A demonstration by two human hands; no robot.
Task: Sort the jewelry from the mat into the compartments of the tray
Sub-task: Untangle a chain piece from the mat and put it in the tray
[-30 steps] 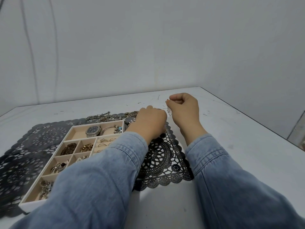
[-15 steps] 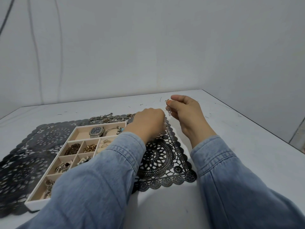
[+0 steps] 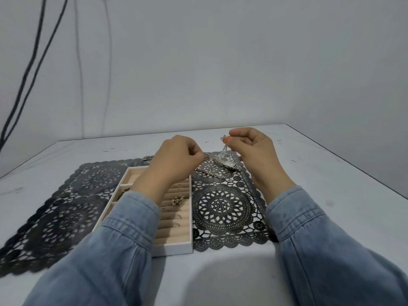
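Observation:
My right hand point(image 3: 256, 151) pinches the top end of a thin silver chain point(image 3: 224, 149), which hangs down to the black lace mat point(image 3: 223, 206). My left hand point(image 3: 176, 157) hovers over the far end of the white tray point(image 3: 172, 247) with its fingers curled; I cannot see whether they hold anything. A silver watch point(image 3: 229, 164) lies on the mat under the hanging chain, and a silver bracelet point(image 3: 209, 172) with small rings lies beside it. In the tray's ring rows sits a gold ring point(image 3: 177, 199); my left arm hides most other compartments.
The mat spreads left past the tray on the white table point(image 3: 331, 206), whose right edge runs diagonally nearby. More metal jewelry point(image 3: 147, 158) lies at the mat's far edge behind my left hand. Dark cables point(image 3: 33, 67) hang on the grey wall at the left.
My right hand has risen and drawn the chain up off the mat. My left hand has lifted clear of the mat's far corner, uncovering the watch and bracelet. The view has shifted left.

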